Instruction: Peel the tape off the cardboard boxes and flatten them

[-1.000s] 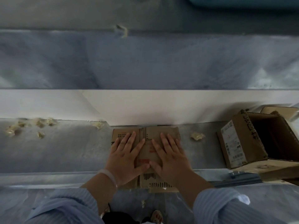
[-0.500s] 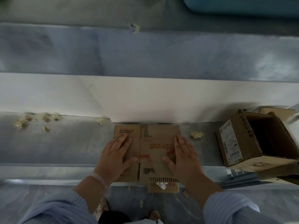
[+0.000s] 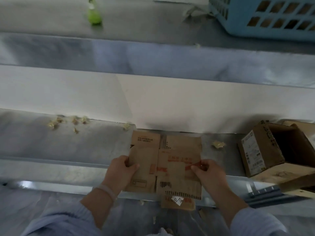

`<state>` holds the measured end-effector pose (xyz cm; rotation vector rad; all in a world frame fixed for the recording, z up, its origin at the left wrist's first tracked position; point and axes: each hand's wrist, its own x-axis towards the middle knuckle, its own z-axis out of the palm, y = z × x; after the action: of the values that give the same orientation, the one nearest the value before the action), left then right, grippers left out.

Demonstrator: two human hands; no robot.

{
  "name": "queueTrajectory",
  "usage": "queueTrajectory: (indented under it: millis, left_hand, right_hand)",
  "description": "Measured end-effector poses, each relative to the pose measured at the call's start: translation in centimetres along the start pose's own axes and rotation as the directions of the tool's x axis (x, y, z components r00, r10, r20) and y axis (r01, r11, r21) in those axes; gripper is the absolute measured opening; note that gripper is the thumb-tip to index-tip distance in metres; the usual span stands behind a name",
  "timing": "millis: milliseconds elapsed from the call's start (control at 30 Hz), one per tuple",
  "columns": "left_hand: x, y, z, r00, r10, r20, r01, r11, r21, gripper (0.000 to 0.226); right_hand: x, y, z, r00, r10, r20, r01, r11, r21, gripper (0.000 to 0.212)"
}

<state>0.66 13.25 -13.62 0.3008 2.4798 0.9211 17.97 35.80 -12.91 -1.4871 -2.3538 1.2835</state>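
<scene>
On my feed a light-blue plastic basket with square lattice holes [image 3: 238,23] fills the upper right corner of the frame, standing on a grey surface along the top. A blurred bright-green object [image 3: 93,17] sits at the upper left on that same surface. Below them runs a dull grey metal ledge [image 3: 153,57], then a broad white panel [image 3: 85,96] across the middle. A grey metal worktop [image 3: 68,150] spans the lower half, with a grey hinge-like metal bracket [image 3: 262,192] at lower right by its front edge.

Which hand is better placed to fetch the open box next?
Right. The right hand grips the right edge of the flattened cardboard, on the side where the open box stands; the left hand holds the opposite edge.
</scene>
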Motion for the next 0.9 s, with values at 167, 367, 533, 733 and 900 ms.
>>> queueTrajectory:
  millis: [167,367,533,733,900]
  left_hand:
    - [-1.5,-3.9,-5.8,0.998,0.041,-0.055,-0.041,0.999,0.002,0.021]
    - [-4.1,-11.7,-17.7,0.98,0.038,-0.196,-0.04,0.999,-0.008,0.015]
    - [-6.2,-20.5,-27.7,0.954,-0.045,-0.295,0.048,0.999,0.002,0.021]
    - [-8.4,-29.6,-37.5,0.884,-0.102,-0.457,0.102,0.994,-0.023,0.025]
    - [-8.8,-34.7,-43.0,0.819,-0.155,-0.553,0.141,0.988,-0.068,0.029]
  right_hand:
    - [-3.8,-4.3,2.9,0.995,-0.094,0.024,0.092,0.993,0.067,0.012]
    - [-9.3,-12.4,11.5,0.974,-0.189,0.124,0.189,0.982,0.012,0.018]
    - [-14.7,-20.2,20.6,0.931,-0.298,0.211,0.299,0.954,0.024,0.018]
    - [-19.6,-28.6,30.8,0.842,-0.416,0.342,0.426,0.903,0.052,0.021]
    - [-21.2,-34.5,37.4,0.779,-0.476,0.409,0.497,0.865,0.061,0.019]
